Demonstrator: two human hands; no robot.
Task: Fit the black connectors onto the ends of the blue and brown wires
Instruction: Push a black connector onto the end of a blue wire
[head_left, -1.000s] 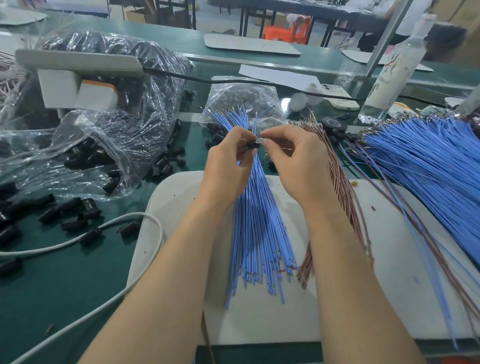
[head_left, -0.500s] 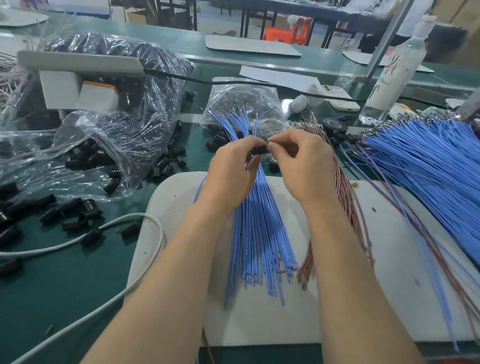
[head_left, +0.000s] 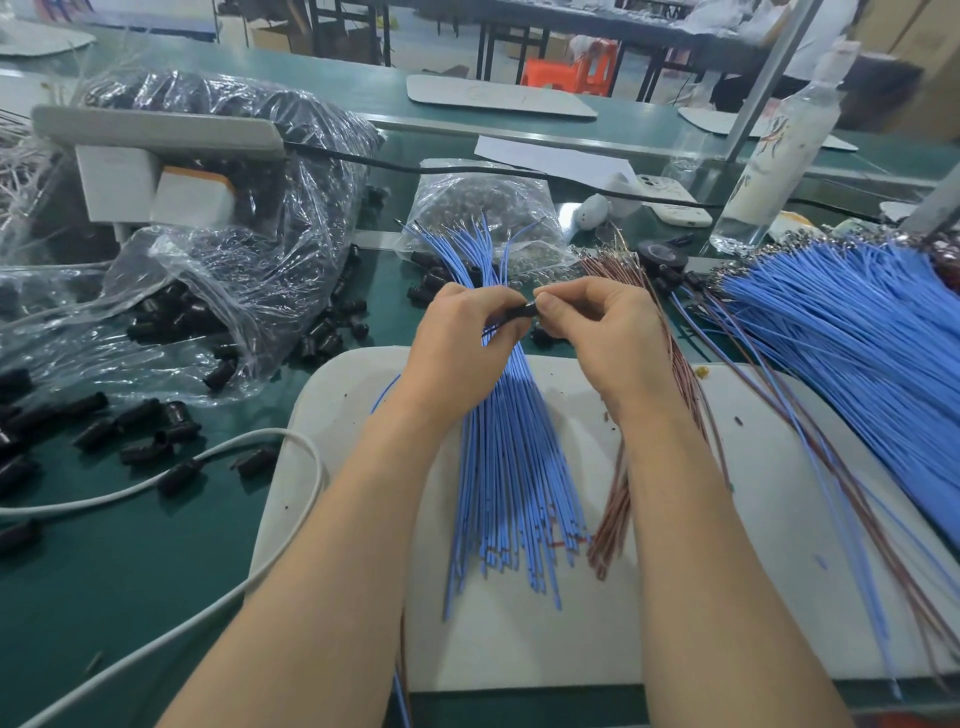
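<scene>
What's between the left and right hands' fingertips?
A black connector, pinched at its ends by the left hand and the right hand. The head view shows it.

Bare forearms (head_left: 337, 545), L hand (head_left: 457, 353), R hand (head_left: 608, 343)

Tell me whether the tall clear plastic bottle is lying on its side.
No, the tall clear plastic bottle stands upright on the green workbench at the far right.

no legible text, brand, number or sign anywhere, coloured print on the clear plastic bottle (head_left: 775, 156) too blurred to read, faint marks on the far white mat (head_left: 498, 97) not decipherable
</scene>
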